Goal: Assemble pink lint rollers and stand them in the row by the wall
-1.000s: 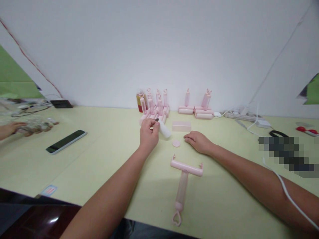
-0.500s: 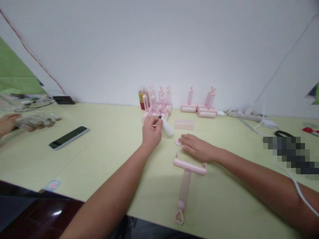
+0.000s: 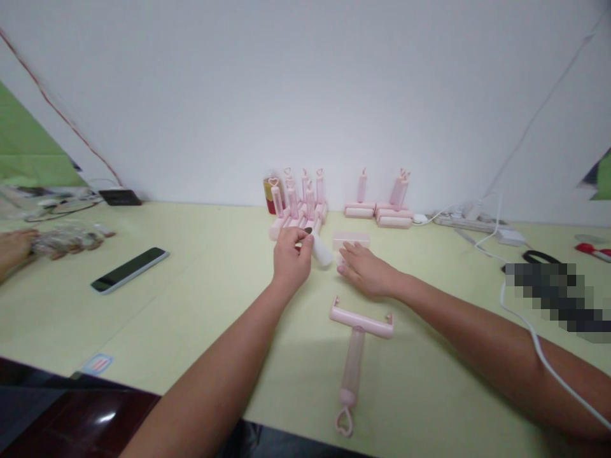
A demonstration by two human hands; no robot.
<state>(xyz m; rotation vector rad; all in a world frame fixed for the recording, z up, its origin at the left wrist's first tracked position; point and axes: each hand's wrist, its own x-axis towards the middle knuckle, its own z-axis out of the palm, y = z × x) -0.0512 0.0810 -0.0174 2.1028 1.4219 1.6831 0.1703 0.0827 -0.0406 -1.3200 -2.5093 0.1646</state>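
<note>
My left hand (image 3: 292,257) is closed on a white roll (image 3: 321,252), like a lint roller refill, held tilted with its dark open end by my fingertips. My right hand (image 3: 366,268) lies with fingers stretched over a small pink round piece (image 3: 340,259), now mostly covered; whether it grips the piece is hidden. Just beyond those fingers sits a pale pink cover (image 3: 351,239). Nearer me lies a pink lint roller handle (image 3: 353,359) with a two-armed frame, a clear grip and a heart-shaped ring, touched by neither hand.
Several pink lint rollers (image 3: 293,213) stand by the wall behind my left hand, beside a red and yellow bottle (image 3: 273,191). More rollers (image 3: 394,215) stand right of them. A phone (image 3: 130,270) lies left. A white cable (image 3: 518,313) crosses my right forearm. Another person's hand (image 3: 16,249) touches bagged items.
My right hand has shifted slightly left and away from me, covering more of the small round piece. My left hand still holds the white roll in about the same place.
</note>
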